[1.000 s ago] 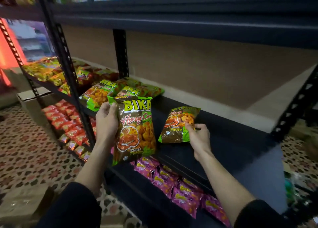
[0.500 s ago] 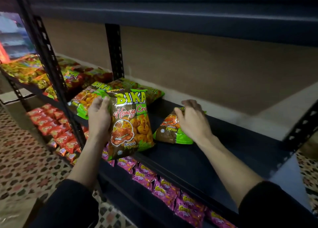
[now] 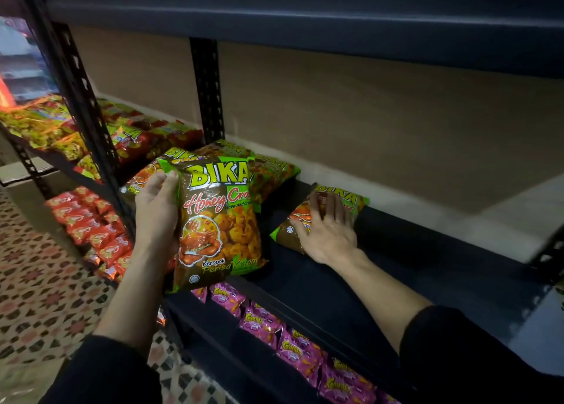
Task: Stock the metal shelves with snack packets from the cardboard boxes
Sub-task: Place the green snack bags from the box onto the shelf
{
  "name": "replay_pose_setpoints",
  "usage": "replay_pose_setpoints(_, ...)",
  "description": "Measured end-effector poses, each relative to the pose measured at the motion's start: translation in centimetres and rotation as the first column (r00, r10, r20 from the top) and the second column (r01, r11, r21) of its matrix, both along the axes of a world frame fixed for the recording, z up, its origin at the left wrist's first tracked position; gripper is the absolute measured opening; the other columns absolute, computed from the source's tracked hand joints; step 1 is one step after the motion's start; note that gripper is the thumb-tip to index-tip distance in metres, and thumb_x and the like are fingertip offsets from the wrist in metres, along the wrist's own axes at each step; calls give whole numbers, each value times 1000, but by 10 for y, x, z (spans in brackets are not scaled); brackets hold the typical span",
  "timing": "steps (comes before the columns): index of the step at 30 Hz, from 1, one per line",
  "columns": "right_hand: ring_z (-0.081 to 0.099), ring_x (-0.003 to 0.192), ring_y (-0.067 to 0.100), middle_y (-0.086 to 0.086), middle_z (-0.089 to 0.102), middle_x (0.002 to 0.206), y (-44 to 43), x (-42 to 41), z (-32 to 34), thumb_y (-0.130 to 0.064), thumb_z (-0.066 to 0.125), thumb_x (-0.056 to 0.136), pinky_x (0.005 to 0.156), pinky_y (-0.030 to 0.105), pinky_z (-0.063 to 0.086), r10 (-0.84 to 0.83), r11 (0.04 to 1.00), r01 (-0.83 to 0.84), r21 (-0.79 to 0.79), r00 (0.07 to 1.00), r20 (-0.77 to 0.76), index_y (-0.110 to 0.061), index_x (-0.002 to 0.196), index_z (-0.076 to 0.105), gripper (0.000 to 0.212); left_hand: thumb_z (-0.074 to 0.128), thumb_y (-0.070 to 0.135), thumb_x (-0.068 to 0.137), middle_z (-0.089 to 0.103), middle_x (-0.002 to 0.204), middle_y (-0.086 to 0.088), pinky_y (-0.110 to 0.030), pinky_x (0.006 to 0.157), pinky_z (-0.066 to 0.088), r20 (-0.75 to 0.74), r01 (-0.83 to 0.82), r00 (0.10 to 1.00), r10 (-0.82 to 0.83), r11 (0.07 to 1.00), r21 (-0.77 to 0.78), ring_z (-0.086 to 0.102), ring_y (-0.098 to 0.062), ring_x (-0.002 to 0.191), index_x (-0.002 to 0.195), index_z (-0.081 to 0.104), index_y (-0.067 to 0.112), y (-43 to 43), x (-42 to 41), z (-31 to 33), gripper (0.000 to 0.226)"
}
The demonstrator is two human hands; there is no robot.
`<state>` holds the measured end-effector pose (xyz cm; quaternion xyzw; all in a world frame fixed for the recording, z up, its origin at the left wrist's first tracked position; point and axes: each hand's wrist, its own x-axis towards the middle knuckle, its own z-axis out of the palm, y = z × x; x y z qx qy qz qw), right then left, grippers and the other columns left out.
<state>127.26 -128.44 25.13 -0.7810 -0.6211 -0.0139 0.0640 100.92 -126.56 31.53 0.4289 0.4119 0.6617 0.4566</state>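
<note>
Green Bika packet point(image 3: 351, 200) is lying on the metal shelf point(image 3: 412, 269), and we're pressing it flat with our right grip point(image 3: 328, 229), fingers spread, probably so it's sitting neatly beside the stack point(image 3: 268, 171). Our left grip point(image 3: 155, 217) is curling round a second packet point(image 3: 219, 223), holding it upright, ready to go next.

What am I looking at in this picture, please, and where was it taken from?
No machine here: these are a person's bare hands, filmed by one wide-angle camera worn on the head. The left hand grips an upright Bika packet in front of the dark metal shelf. The right hand rests flat, fingers straight, on a second Bika packet lying on that shelf. More Bika packets are piled behind the held one. Pink packets line the shelf below.
</note>
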Motion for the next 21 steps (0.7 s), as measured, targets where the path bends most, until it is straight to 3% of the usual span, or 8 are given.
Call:
replay_pose_setpoints(7,-9,153,31,17,-9,165,37,-1,5,-70,16,96,122,45,-4,-43,998,41,-50,998,-39,-18,159,0,83,53,25,101,67,79,-3,-29,64,53,28,79,996,-79,997,-7,64,-16,67,86,61,18,11,-2,0,18)
replay_pose_setpoints(14,-9,153,31,16,-7,166,55,0,5,-72,22,95,123,45,-2,-56,998,53,-34,994,-98,-18,159,2,86,52,21,101,65,69,2,-23,57,53,91,136,987,-135,991,-5,61,-11,59,81,58,19,17,2,-1,21)
replay_pose_setpoints(18,-9,153,30,15,-7,166,55,1,8,-74,23,94,123,47,-3,-64,997,56,-58,987,-150,-19,159,3,87,54,20,100,62,68,0,-27,59,50,87,177,981,-175,984,-22,59,-13,59,78,57,20,19,6,-5,23)
replay_pose_setpoints(21,-6,153,28,13,-4,166,48,4,18,-73,27,94,122,49,-8,-44,999,46,6,976,-212,-20,159,4,87,53,17,100,64,64,3,-24,56,51,64,234,971,-232,972,-21,60,-10,55,75,59,21,17,14,-9,26)
